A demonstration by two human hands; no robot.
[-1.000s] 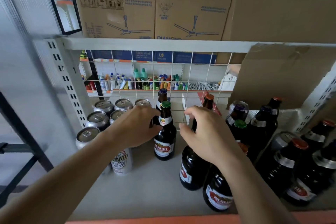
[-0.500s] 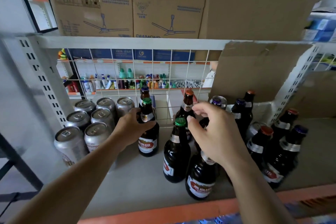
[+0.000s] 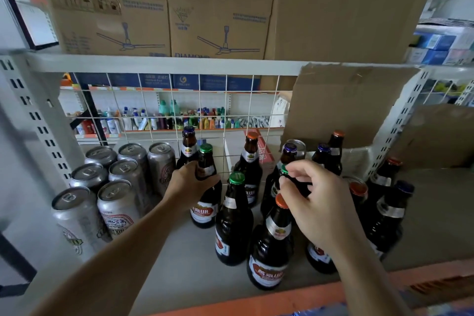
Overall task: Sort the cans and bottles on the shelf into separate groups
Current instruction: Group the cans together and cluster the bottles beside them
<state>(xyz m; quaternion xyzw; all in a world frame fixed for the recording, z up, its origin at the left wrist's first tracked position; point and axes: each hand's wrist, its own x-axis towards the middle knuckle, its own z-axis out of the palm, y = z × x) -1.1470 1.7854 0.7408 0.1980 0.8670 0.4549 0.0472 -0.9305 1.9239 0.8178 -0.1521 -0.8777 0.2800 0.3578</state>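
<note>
- Glass bottles are heavy, rigid, slick and breakable; aluminium cans are light and dent easily.
- The cans (image 3: 112, 182) stand grouped at lower left of the frame. At least 1 stray can (image 3: 297, 146) sits right of centre, behind the bottles.
- The bottles occupy centre and right of the shelf (image 3: 184, 259), packed close, some touching.
- Your left hand (image 3: 191, 183) is clamped around the neck and shoulder of the green-capped bottle (image 3: 206, 187), just beside the cans.
- Your right hand (image 3: 315, 202) has fingertips pinched on the neck of a second green-capped bottle (image 3: 273, 187).
- Grip at the shoulder, not the cap; lift straight up to avoid knocking neighbours.
</note>
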